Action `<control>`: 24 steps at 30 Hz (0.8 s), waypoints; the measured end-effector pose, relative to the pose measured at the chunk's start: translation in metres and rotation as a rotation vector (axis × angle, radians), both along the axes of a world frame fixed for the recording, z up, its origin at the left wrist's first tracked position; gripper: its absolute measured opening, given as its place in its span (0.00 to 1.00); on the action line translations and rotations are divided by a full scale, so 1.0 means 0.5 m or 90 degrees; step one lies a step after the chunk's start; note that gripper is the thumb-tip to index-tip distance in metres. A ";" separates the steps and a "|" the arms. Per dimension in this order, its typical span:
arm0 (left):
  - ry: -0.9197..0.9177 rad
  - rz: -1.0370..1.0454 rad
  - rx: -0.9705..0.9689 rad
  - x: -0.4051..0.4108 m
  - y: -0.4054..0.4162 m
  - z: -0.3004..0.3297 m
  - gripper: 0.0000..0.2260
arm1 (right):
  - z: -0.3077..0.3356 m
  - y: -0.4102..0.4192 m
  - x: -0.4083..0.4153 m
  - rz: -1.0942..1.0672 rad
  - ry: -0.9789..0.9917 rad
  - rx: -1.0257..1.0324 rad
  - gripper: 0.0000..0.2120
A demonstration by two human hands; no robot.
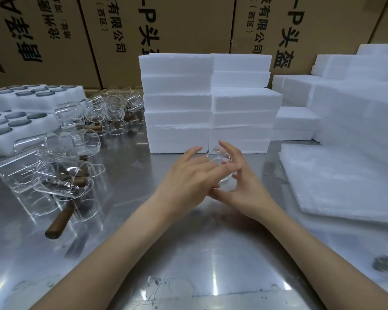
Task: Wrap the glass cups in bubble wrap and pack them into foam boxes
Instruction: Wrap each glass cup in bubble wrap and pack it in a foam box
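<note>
my left hand (189, 175) + right hand (240, 186) both curled round one glass cup (220, 162) | mid tabletop (188, 253) | foam boxes (208, 101) stacked just behind

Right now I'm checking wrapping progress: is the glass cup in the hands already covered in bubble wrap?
No, the glass cup is bare between both hands, and the bubble wrap sheets lie stacked apart at the right.
</note>
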State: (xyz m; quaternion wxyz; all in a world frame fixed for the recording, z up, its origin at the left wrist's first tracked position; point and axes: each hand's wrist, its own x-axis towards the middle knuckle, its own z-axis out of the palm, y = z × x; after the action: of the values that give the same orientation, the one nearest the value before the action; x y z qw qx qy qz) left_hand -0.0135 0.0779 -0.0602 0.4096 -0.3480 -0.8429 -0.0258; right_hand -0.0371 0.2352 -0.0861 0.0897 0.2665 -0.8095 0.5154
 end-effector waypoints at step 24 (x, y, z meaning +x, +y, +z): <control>-0.309 0.020 0.503 0.036 0.020 0.004 0.26 | 0.004 -0.033 0.011 -0.114 0.143 0.027 0.30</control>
State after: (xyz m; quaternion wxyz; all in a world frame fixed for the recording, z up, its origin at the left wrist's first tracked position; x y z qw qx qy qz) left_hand 0.0043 0.0880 -0.0585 0.3019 -0.1362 -0.8454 -0.4190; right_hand -0.0314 0.2187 -0.0844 0.2199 0.2508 -0.8258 0.4548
